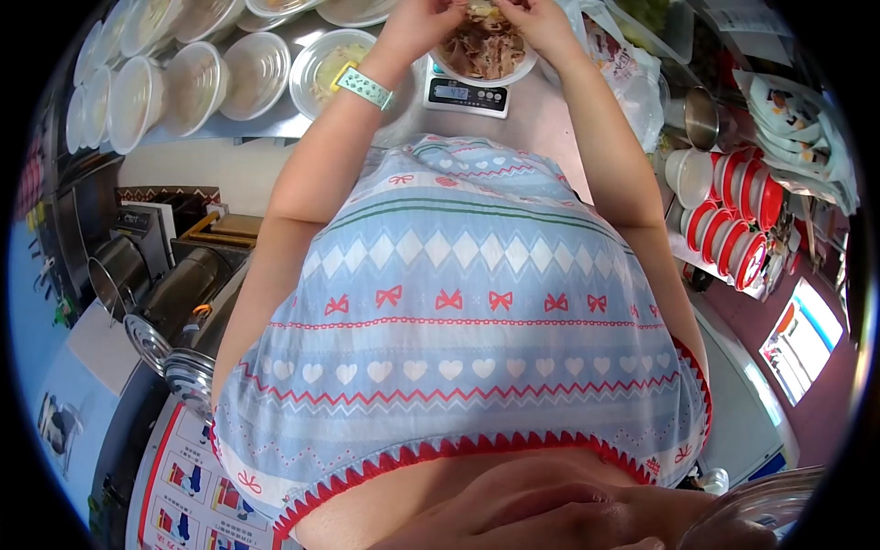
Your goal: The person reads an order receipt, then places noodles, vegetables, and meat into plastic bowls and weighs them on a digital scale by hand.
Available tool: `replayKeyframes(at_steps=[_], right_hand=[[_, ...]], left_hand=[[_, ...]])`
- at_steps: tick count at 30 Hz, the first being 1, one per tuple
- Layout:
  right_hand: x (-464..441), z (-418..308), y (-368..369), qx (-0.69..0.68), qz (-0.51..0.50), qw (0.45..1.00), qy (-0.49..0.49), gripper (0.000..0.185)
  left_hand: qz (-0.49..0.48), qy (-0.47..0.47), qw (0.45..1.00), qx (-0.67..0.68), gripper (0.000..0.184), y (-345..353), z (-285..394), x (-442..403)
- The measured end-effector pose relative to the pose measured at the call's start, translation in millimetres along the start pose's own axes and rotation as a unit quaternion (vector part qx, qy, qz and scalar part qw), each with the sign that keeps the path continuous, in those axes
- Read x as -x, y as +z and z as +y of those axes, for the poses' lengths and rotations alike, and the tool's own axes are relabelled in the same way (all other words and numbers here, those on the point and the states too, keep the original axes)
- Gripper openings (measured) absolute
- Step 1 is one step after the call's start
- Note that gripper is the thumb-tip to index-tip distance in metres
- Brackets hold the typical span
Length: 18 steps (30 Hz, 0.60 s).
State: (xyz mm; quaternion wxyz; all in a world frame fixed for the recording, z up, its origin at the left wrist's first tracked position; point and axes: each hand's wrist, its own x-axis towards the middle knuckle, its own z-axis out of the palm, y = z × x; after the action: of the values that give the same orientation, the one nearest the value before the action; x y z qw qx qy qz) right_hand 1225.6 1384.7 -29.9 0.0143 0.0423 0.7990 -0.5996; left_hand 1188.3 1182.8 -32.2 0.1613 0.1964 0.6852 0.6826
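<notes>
A white bowl of sliced or shredded meat stands on a small digital kitchen scale with a lit display. My left hand is at the bowl's left rim, fingers pinched together over the meat. From the opposite side my right hand reaches in, its fingers also closed together above the food. Whatever lies between the fingertips is too small to make out, and the top edge of the picture cuts off part of both hands. A yellow-cased watch with a patterned band is on my left wrist.
Several round plastic bowls with food crowd the counter's left; one sits by my left forearm. To the right are a plastic bag, a metal cup and stacked red-and-white containers. Metal pots stand lower left.
</notes>
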Motion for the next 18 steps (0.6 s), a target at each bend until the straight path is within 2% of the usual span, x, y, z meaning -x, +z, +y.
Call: replayKeyframes(at_steps=[1, 3, 5, 6, 8, 9, 10, 11, 12, 14, 16, 18], right_hand=[[0, -1, -3, -0.002, 0.009, 1.000, -0.011, 0.020], [1, -8, -6, -0.004, 0.017, 1.000, -0.021, 0.020], [2, -22, -10, 0.127, 0.012, 0.991, -0.047, 0.020], [1, -21, -11, 0.127, 0.012, 0.991, -0.047, 0.020], [-2, -18, -14, 0.355, 0.021, 0.908, -0.220, 0.021], [-3, -15, -15, 0.355, 0.022, 0.909, -0.219, 0.021], [-6, -12, -15, 0.295, 0.026, 0.935, -0.196, 0.022], [-7, -9, -15, 0.234, 0.029, 0.956, -0.173, 0.022], [-1, -9, -15, 0.234, 0.027, 0.956, -0.174, 0.022], [17, -7, -17, 0.097, 0.074, 0.990, -0.066, 0.019], [33, -8, -21, 0.118, 0.092, 0.986, -0.074, 0.019], [46, 0, -30, 0.140, 0.111, 0.981, -0.080, 0.019]], left_hand=[[0.001, 0.000, 1.000, 0.000, 0.027, -1, 7, 0], [0.025, -0.038, 0.981, -0.188, 0.029, -3, 22, 1], [0.047, -0.014, 0.981, -0.186, 0.030, -3, 15, 0], [0.068, 0.010, 0.981, -0.183, 0.032, -2, 10, -2], [0.061, 0.032, 0.984, -0.163, 0.032, 1, 0, -7], [0.054, 0.054, 0.987, -0.142, 0.033, 2, -2, -9], [0.054, 0.054, 0.987, -0.142, 0.033, 4, -4, -11], [0.050, 0.032, 0.985, -0.159, 0.033, 5, -6, -13], [0.047, 0.010, 0.983, -0.177, 0.033, 7, -4, -14], [0.029, 0.013, 0.983, -0.180, 0.033, 11, 0, -14], [0.010, 0.014, 0.983, -0.182, 0.033, 12, 9, -11], [0.024, 0.114, 0.920, -0.374, 0.033, 9, 19, -6]])
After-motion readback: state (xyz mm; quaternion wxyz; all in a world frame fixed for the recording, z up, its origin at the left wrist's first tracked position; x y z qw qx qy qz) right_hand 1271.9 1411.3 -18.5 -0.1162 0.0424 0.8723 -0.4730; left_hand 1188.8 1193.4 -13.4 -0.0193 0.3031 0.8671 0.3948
